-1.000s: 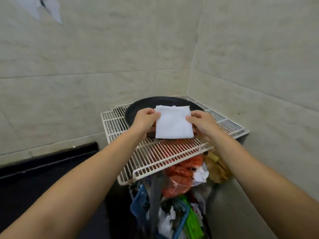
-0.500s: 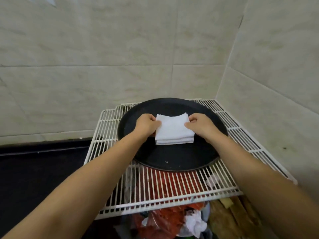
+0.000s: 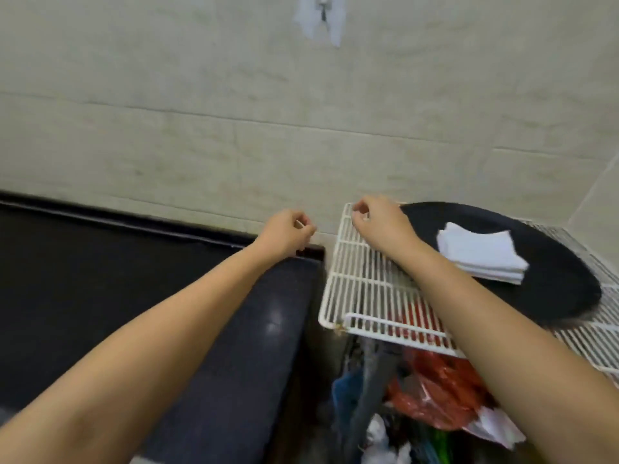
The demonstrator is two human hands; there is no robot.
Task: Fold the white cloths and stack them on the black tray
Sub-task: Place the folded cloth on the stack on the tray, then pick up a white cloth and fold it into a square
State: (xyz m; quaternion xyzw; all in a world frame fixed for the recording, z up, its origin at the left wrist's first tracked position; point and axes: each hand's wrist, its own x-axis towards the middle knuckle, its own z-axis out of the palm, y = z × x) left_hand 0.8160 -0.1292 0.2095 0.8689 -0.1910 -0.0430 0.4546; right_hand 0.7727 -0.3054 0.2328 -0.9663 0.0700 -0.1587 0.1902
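A small stack of folded white cloths (image 3: 482,252) lies on the round black tray (image 3: 562,289), at the right of the view. The tray rests on a white wire rack (image 3: 365,283). My right hand (image 3: 378,222) hovers over the rack's far left corner, left of the tray, fingers curled with nothing in them. My left hand (image 3: 288,232) is further left, over the back edge of the black counter (image 3: 134,279), fingers also curled and holding nothing. Neither hand touches the cloths.
Tiled walls close in behind and at the right. Under the rack sit red plastic bags (image 3: 435,393), white scraps and blue items in a heap. A hook on a patch (image 3: 321,15) is stuck to the wall above.
Both hands have let go of the folded cloth, which now lies on the tray's stack. They have moved left, away from the tray, and the view has swung left.
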